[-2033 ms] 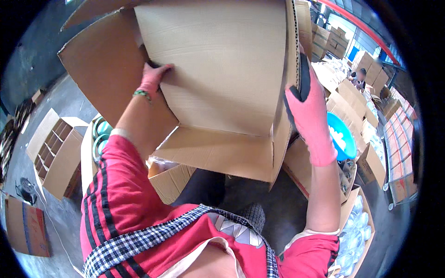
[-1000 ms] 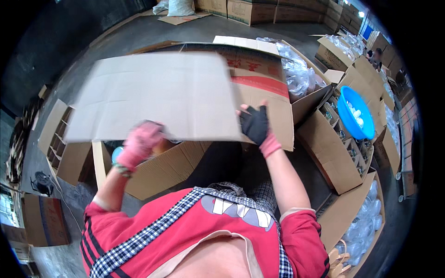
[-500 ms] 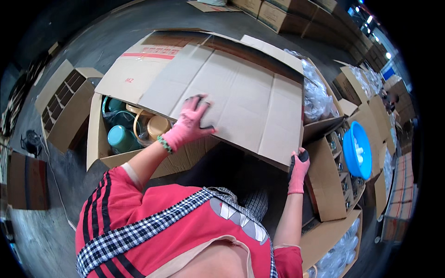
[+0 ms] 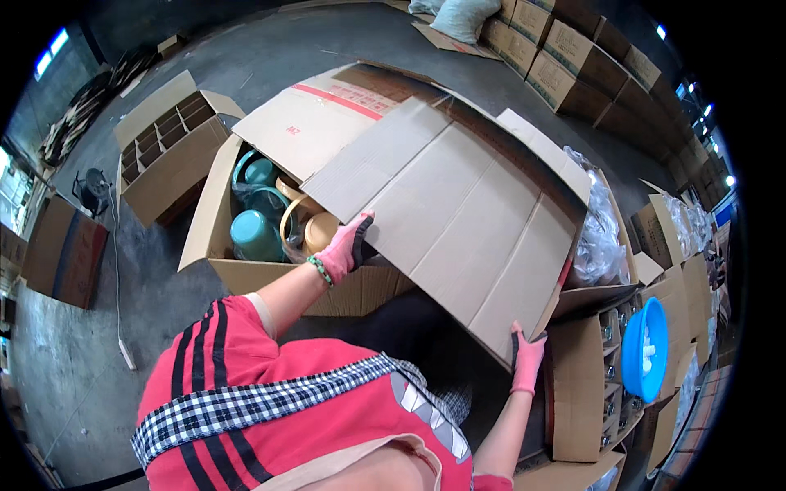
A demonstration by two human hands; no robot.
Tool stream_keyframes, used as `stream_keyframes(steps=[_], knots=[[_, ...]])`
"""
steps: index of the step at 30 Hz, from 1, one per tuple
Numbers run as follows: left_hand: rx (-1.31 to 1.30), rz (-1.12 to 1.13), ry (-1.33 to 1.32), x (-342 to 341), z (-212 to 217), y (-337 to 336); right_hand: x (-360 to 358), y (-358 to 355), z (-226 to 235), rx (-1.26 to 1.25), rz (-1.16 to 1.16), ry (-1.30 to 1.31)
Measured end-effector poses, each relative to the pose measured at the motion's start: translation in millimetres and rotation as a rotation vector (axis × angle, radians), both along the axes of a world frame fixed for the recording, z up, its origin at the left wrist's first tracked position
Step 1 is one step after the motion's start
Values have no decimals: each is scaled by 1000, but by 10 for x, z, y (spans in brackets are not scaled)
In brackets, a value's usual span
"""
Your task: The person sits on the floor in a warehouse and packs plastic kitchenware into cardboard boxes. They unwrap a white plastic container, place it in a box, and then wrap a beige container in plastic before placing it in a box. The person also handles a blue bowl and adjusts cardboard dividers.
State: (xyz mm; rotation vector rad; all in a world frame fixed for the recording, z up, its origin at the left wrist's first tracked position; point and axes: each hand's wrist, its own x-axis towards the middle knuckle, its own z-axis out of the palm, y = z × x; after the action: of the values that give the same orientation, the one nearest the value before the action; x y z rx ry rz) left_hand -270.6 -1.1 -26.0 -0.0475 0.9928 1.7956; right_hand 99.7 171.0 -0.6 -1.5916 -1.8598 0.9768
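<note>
Here, a flattened cardboard sheet (image 4: 458, 204) is gripped at its near edge by the left hand (image 4: 348, 248) and right hand (image 4: 528, 360), so it is kept level above the open box (image 4: 246, 278) of bowls.

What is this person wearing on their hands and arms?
Both hands wear knitted work gloves in pink with dark, coated fingers and palms: the left hand and the right hand. A green beaded bracelet circles the left wrist. The forearms are bare. The short sleeves belong to a red shirt with black stripes running down the shoulder.
</note>
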Motion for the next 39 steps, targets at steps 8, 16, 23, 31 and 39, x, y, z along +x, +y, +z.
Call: stream_keyframes(steps=[8, 16, 23, 31, 39], knots=[[-72, 149, 395, 44, 281, -260, -217, -493, 370, -104, -60, -51], [41, 340, 653, -150, 867, 28, -69, -206, 144, -106, -23, 293], [16, -133, 971, -594, 481, -261, -170, -380, 871, -147, 135, 516], [-329, -119, 1481, -558, 496, -317, -236, 266, 1763, 936, 477, 109], [-622, -664, 2084, -461, 336, -897, -164, 223, 1746, 944, 484, 57]])
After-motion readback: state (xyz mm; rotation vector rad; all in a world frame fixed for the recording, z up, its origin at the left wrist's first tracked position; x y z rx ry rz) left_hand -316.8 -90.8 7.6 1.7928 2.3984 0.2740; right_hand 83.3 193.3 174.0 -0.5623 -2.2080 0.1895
